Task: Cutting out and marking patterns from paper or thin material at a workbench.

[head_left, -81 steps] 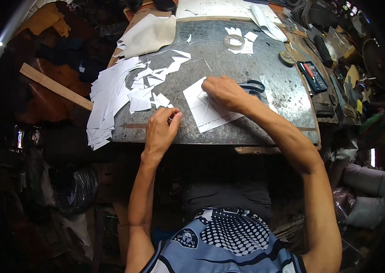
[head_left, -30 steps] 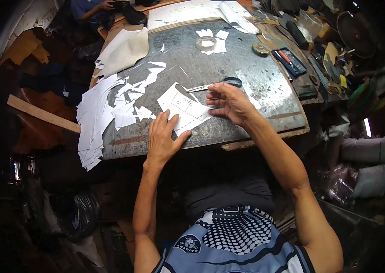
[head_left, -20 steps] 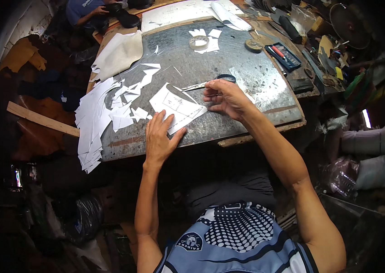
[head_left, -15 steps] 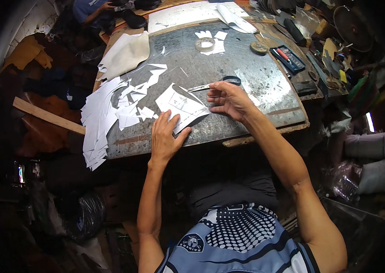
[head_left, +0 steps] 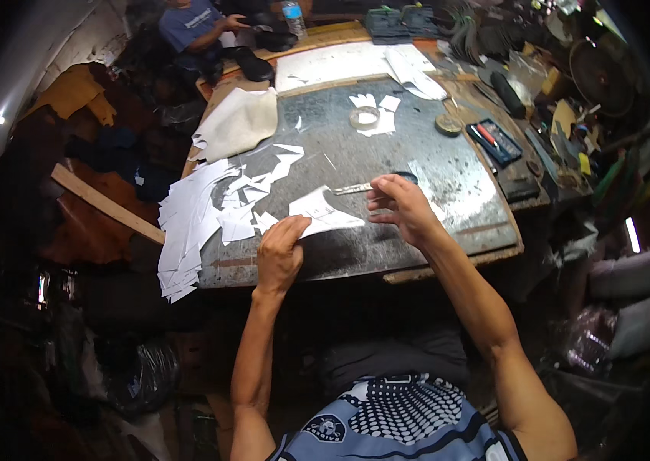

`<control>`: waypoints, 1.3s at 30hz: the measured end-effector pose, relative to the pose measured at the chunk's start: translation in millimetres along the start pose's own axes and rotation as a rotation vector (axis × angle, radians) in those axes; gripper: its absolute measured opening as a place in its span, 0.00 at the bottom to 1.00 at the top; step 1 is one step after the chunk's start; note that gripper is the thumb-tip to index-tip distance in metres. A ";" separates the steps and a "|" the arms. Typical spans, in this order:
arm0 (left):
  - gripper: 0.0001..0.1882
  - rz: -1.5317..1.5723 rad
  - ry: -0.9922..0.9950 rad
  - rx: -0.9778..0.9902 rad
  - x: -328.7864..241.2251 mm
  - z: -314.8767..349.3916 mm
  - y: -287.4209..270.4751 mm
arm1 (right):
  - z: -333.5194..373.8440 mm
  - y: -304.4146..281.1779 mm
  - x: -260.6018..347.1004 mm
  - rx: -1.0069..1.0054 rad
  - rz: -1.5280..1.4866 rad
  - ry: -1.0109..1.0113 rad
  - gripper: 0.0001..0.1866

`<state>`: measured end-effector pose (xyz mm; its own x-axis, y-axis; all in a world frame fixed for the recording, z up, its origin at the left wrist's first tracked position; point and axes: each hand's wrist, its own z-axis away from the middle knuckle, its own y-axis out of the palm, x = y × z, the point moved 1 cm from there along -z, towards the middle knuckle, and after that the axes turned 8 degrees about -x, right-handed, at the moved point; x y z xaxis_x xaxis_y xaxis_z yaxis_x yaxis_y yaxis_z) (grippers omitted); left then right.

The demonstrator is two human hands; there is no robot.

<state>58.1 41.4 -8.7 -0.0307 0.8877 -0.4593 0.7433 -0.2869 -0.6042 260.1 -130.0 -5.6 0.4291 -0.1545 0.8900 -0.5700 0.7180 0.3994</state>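
My left hand [head_left: 282, 252] pinches the near left edge of a white paper pattern piece [head_left: 321, 211], which has lines drawn on it and is lifted and bent. Just to its right, my right hand [head_left: 401, 206] holds a thin silvery blade [head_left: 352, 188] between thumb and forefinger, its other fingers loosely curled. The blade points left, past the paper's far edge; its handle end is hidden by the hand. Behind the right hand a dark ring-shaped thing [head_left: 406, 177] lies partly covered on the metal-topped table [head_left: 325, 261].
White paper sheets and offcuts [head_left: 194, 223] spread over the table's left side, beside a pale hide piece [head_left: 244, 123]. A tape roll [head_left: 365, 117], a round tin [head_left: 448, 124] and a dark tray [head_left: 496, 142] lie farther back. Another person [head_left: 194, 31] sits at the far left.
The view has tilted up, so the table sits lower. My left hand has gone from lying flat on the paper to gripping its edge and raising it. The right hand barely moved.
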 end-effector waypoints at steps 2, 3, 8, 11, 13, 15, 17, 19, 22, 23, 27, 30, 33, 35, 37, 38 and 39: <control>0.25 0.118 0.047 -0.020 -0.6 -7.5 -20.3 | 8.7 7.5 10.5 0.028 0.076 -0.079 0.11; 0.25 0.272 -0.030 -0.029 -2.7 -11.9 -26.7 | 9.0 10.7 15.0 0.047 0.253 -0.273 0.12; 0.19 0.825 -0.132 -0.045 -11.9 -37.0 -54.1 | 10.7 39.8 24.9 0.181 0.465 -0.567 0.34; 0.11 1.262 -0.410 0.209 -2.4 -36.4 -49.0 | 14.0 44.6 25.3 0.337 0.367 -0.324 0.43; 0.11 1.274 -0.444 0.242 -1.2 -36.8 -40.5 | 18.7 43.1 21.7 0.462 0.235 -0.150 0.38; 0.14 1.277 -0.577 0.216 1.1 -33.9 -27.8 | 24.5 37.1 11.1 0.404 0.151 -0.088 0.34; 0.20 1.395 -0.641 0.043 -15.7 -40.2 -17.2 | 36.9 33.0 4.0 0.254 -0.110 -0.017 0.23; 0.24 1.695 -0.874 -0.167 -13.7 -28.9 0.4 | 42.1 30.7 -8.5 0.078 -0.267 -0.081 0.20; 0.28 1.878 -0.862 -0.038 -38.2 17.8 29.9 | 57.2 37.0 -25.8 -0.074 -0.450 -0.141 0.15; 0.31 1.731 -0.864 -0.107 -57.7 27.5 38.2 | 65.3 41.7 -31.8 -0.097 -0.471 -0.166 0.15; 0.09 1.521 -0.895 -0.318 -100.8 40.3 47.9 | 114.3 27.6 -42.6 -0.084 -0.425 -0.089 0.19; 0.07 1.372 -0.936 -0.145 -103.3 55.8 30.5 | 157.7 1.5 -51.2 -0.085 -0.274 -0.003 0.27; 0.05 1.085 -1.016 0.187 -109.1 79.6 2.9 | 184.2 -23.5 -61.7 -0.040 -0.009 -0.153 0.30; 0.06 0.990 -1.131 0.355 -113.9 104.9 -7.7 | 197.0 -24.5 -60.8 -0.042 0.143 -0.139 0.35; 0.07 1.000 -1.185 0.348 -121.1 128.7 -3.8 | 203.3 -22.0 -65.5 -0.056 0.276 -0.210 0.41; 0.07 0.971 -1.219 0.369 -123.5 137.4 -2.6 | 204.1 -21.8 -72.5 -0.067 0.276 -0.188 0.41; 0.07 0.972 -1.239 0.381 -124.8 146.6 1.0 | 204.6 -21.0 -79.9 -0.086 0.280 -0.226 0.40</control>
<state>-35.2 -122.5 -47.5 -0.3042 -0.4382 -0.8459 0.6083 -0.7727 0.1815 94.4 -271.6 -40.0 0.0933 -0.0826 0.9922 -0.5781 0.8069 0.1216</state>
